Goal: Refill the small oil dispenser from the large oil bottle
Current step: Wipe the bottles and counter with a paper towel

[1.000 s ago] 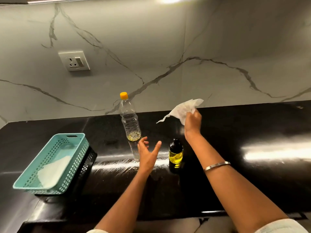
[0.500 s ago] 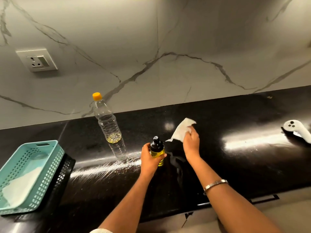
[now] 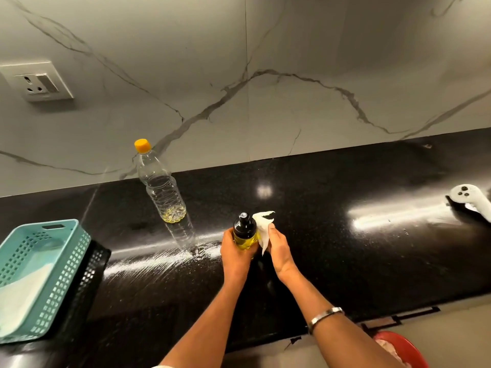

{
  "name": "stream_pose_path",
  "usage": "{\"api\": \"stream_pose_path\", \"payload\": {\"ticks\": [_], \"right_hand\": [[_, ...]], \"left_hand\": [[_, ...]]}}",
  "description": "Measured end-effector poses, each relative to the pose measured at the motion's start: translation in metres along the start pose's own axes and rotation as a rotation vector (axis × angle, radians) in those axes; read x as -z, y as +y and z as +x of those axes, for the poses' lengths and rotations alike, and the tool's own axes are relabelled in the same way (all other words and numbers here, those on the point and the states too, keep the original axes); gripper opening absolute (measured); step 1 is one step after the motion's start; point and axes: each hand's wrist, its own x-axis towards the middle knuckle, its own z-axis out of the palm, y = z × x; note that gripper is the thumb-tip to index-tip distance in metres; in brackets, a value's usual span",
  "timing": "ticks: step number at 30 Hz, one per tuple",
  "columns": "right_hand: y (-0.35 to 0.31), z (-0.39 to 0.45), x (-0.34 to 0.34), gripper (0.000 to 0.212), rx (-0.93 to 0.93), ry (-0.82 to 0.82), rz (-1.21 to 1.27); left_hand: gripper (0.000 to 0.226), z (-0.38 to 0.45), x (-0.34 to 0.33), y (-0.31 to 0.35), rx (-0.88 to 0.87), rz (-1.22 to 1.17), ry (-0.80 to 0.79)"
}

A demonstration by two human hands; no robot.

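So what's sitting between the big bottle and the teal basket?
Nothing: in the head view, only bare black counter shows between the big bottle and the teal basket.

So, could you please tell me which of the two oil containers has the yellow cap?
The large clear bottle, standing untouched near the wall. The small dispenser, held by the left hand, has a black top.

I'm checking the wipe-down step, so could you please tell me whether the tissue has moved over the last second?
Yes. The tissue has come down and left toward the large oil bottle, now pressed against the small oil dispenser.
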Motion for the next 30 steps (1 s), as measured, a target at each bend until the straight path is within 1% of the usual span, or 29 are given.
{"api": "stream_pose_path", "payload": {"ticks": [3, 6, 9, 13, 16, 19, 25, 30], "right_hand": [[0.002, 0.007, -0.003, 0.042, -0.045, 0.003, 0.024], [0.001, 0.014, -0.005, 0.040, -0.113, 0.016, 0.075], [0.003, 0.021, -0.007, 0.040, -0.154, -0.007, 0.110], [0.003, 0.023, -0.004, 0.043, -0.138, -0.017, 0.157], [0.004, 0.020, 0.000, 0.045, -0.108, -0.031, 0.238], [0.000, 0.019, 0.001, 0.049, -0.086, -0.049, 0.286], [-0.015, 0.022, 0.000, 0.053, -0.105, -0.071, 0.265], [-0.032, 0.027, 0.000, 0.053, -0.131, -0.109, 0.307]], "left_hand": [[0.050, 0.001, 0.004, 0.001, -0.024, 0.016, -0.039], [0.054, 0.005, 0.009, 0.004, -0.052, 0.038, -0.108], [0.056, 0.011, 0.015, 0.005, -0.085, 0.069, -0.148], [0.057, 0.021, 0.023, 0.005, -0.117, 0.116, -0.180], [0.057, 0.026, 0.026, 0.008, -0.128, 0.112, -0.183], [0.057, 0.032, 0.026, 0.019, -0.178, 0.122, -0.213], [0.056, 0.038, 0.025, 0.048, -0.296, 0.185, -0.323], [0.056, 0.040, 0.031, 0.060, -0.320, 0.205, -0.331]]}}
